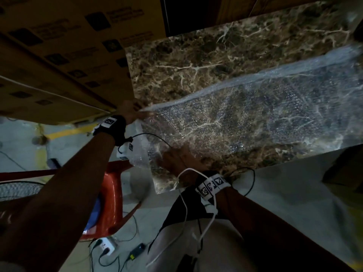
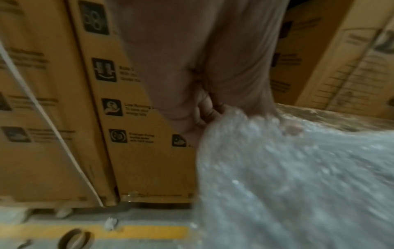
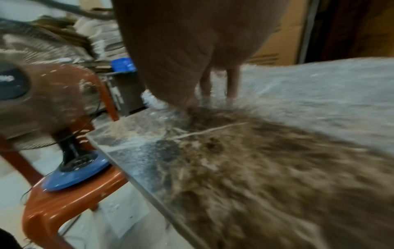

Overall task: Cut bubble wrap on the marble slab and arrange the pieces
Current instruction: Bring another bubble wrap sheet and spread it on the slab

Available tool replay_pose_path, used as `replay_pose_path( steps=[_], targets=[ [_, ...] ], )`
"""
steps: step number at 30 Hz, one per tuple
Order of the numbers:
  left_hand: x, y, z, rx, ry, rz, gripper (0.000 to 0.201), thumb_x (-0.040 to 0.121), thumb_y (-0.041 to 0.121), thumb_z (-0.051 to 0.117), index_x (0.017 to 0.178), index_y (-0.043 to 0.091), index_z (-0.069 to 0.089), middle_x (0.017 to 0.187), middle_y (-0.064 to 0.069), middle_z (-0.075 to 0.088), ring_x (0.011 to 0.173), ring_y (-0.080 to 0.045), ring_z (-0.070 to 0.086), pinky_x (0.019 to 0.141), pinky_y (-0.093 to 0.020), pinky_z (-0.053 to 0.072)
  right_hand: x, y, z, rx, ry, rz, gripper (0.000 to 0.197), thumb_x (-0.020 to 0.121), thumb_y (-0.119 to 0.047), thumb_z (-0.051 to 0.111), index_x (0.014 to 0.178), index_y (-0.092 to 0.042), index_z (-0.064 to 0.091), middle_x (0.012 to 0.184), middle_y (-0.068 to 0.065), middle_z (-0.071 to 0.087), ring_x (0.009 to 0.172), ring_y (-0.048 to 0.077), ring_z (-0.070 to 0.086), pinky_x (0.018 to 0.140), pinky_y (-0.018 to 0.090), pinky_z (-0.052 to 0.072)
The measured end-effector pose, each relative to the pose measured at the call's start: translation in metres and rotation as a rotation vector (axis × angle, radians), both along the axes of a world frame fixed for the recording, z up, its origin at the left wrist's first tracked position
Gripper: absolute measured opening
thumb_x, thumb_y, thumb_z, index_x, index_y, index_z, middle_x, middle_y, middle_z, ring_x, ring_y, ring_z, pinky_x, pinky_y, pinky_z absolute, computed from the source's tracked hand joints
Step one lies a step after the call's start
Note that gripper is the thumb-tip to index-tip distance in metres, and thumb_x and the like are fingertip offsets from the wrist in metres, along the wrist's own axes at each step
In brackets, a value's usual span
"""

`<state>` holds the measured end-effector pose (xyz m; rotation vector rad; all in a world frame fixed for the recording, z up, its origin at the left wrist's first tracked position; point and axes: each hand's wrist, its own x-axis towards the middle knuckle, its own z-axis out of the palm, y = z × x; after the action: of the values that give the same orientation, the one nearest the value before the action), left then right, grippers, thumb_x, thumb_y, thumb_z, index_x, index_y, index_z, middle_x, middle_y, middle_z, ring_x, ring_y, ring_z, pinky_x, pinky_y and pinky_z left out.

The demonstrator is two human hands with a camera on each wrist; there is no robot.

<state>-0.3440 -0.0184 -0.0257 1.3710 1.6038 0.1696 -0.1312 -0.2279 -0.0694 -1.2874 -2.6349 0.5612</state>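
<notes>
Cardboard boxes [image 1: 64,55] upper left, marble slab [image 1: 196,61] center w/ bubble wrap [image 1: 275,110] spread across mid-right. Left hand [image 1: 128,110] pinching wrap's corner at slab's left edge. Right hand [image 1: 176,158] lower center, fingers straight, pressing wrap flat.

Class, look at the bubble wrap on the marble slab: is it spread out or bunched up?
Spread out. The bubble wrap lies flat across the marble slab, veins showing through; the left hand grips one corner.

Clear bubble wrap sheet [image 1: 265,112] spread across brown, white-veined marble slab [image 1: 196,61], one end overhanging the slab's left edge. Left hand [image 1: 128,110] pinching the sheet's far-left corner; right hand [image 1: 176,156] resting on the near-left part. Orange plastic chair [image 1: 112,193] left of slab; printed cardboard boxes [image 1: 59,46] far left.
</notes>
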Motion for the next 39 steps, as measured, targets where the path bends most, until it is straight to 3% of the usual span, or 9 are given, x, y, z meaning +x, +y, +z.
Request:
replay_pose_path(
  steps=[4, 10, 15, 17, 19, 23, 32, 35, 39],
  targets=[
    [-0.007, 0.012, 0.005, 0.116, 0.181, -0.075, 0.017, 0.099, 0.021, 0.066, 0.091, 0.008, 0.059, 0.070, -0.004, 0.049, 0.071, -0.023, 0.052, 0.070, -0.034, 0.043, -0.001, -0.002, -0.002, -0.080, -0.085, 0.081, 0.052, 0.087, -0.029, 0.072, 0.134, -0.014, 0.055, 0.132, 0.009, 0.061, 0.117, 0.036, 0.058, 0.097, 0.061, 0.040],
    [-0.013, 0.013, -0.008, 0.111, 0.229, -0.121, 0.070, 0.105, 0.056, 0.039, 0.119, -0.006, 0.067, 0.080, -0.028, 0.057, 0.086, -0.037, 0.060, 0.078, -0.039, 0.044, 0.005, 0.002, 0.003, 0.042, -0.005, 0.074, 0.028, 0.089, -0.023, 0.059, 0.113, -0.013, 0.067, 0.112, 0.008, 0.070, 0.105, 0.033, 0.066, 0.091, 0.057, 0.049],
    [-0.010, 0.015, 0.012, -0.059, -0.028, 0.013, 0.033, 0.108, 0.029, 0.050, 0.122, 0.004, 0.066, 0.131, -0.030, 0.059, 0.102, -0.039, 0.059, 0.099, -0.044, 0.049, 0.013, -0.015, 0.010, 0.032, 0.091, 0.058, 0.043, 0.086, -0.030, 0.046, 0.115, -0.014, 0.073, 0.117, 0.009, 0.070, 0.105, 0.033, 0.068, 0.094, 0.053, 0.054],
    [-0.012, 0.013, 0.016, -0.185, -0.220, 0.127, 0.016, 0.099, 0.026, 0.063, 0.097, 0.010, 0.063, 0.136, -0.035, 0.052, 0.099, -0.041, 0.062, 0.085, -0.042, 0.059, 0.012, -0.016, 0.010, 0.031, 0.093, -0.008, 0.048, 0.087, -0.031, 0.045, 0.124, -0.011, 0.068, 0.120, 0.013, 0.068, 0.101, 0.038, 0.068, 0.089, 0.054, 0.056],
    [-0.017, 0.010, 0.017, -0.292, -0.308, 0.097, 0.040, 0.083, 0.030, 0.079, 0.114, 0.013, 0.061, 0.142, -0.020, 0.054, 0.109, -0.030, 0.064, 0.073, -0.023, 0.059, 0.008, -0.016, 0.010, 0.068, 0.059, -0.091, 0.051, 0.092, -0.027, 0.042, 0.137, -0.008, 0.056, 0.118, 0.018, 0.067, 0.093, 0.040, 0.069, 0.081, 0.051, 0.057],
    [-0.039, 0.008, 0.016, -0.274, -0.071, -0.111, 0.082, 0.081, 0.024, 0.086, 0.149, 0.014, 0.040, 0.145, 0.002, 0.045, 0.132, -0.022, 0.047, 0.096, -0.025, 0.046, -0.003, -0.018, 0.014, 0.163, 0.052, -0.244, 0.053, 0.092, -0.021, 0.044, 0.144, -0.011, 0.039, 0.114, 0.018, 0.068, 0.092, 0.036, 0.071, 0.079, 0.050, 0.059],
    [-0.064, 0.019, 0.013, -0.130, 0.083, -0.231, 0.014, 0.094, 0.017, 0.072, 0.088, 0.005, 0.065, 0.083, -0.016, 0.063, 0.094, -0.042, 0.068, 0.077, -0.046, 0.053, 0.000, -0.024, 0.010, 0.067, 0.013, -0.116, 0.055, 0.090, -0.027, 0.040, 0.141, -0.011, 0.049, 0.122, 0.012, 0.061, 0.107, 0.037, 0.065, 0.089, 0.058, 0.054],
    [-0.051, 0.010, 0.003, 0.064, 0.524, -0.442, 0.032, 0.109, 0.023, 0.045, 0.106, -0.001, 0.065, 0.097, -0.022, 0.065, 0.095, -0.043, 0.063, 0.079, -0.047, 0.050, 0.000, -0.024, 0.012, 0.136, -0.017, -0.120, 0.044, 0.096, -0.028, 0.038, 0.136, -0.012, 0.048, 0.114, 0.011, 0.063, 0.101, 0.035, 0.065, 0.087, 0.053, 0.055],
    [-0.037, -0.001, 0.001, -0.002, 0.449, -0.155, 0.036, 0.110, 0.027, 0.039, 0.122, -0.001, 0.060, 0.115, -0.025, 0.065, 0.093, -0.040, 0.065, 0.082, -0.048, 0.055, -0.001, -0.025, 0.006, 0.176, -0.115, -0.073, 0.041, 0.098, -0.020, 0.041, 0.136, -0.008, 0.052, 0.118, 0.013, 0.064, 0.105, 0.037, 0.064, 0.088, 0.051, 0.052]
  ],
)
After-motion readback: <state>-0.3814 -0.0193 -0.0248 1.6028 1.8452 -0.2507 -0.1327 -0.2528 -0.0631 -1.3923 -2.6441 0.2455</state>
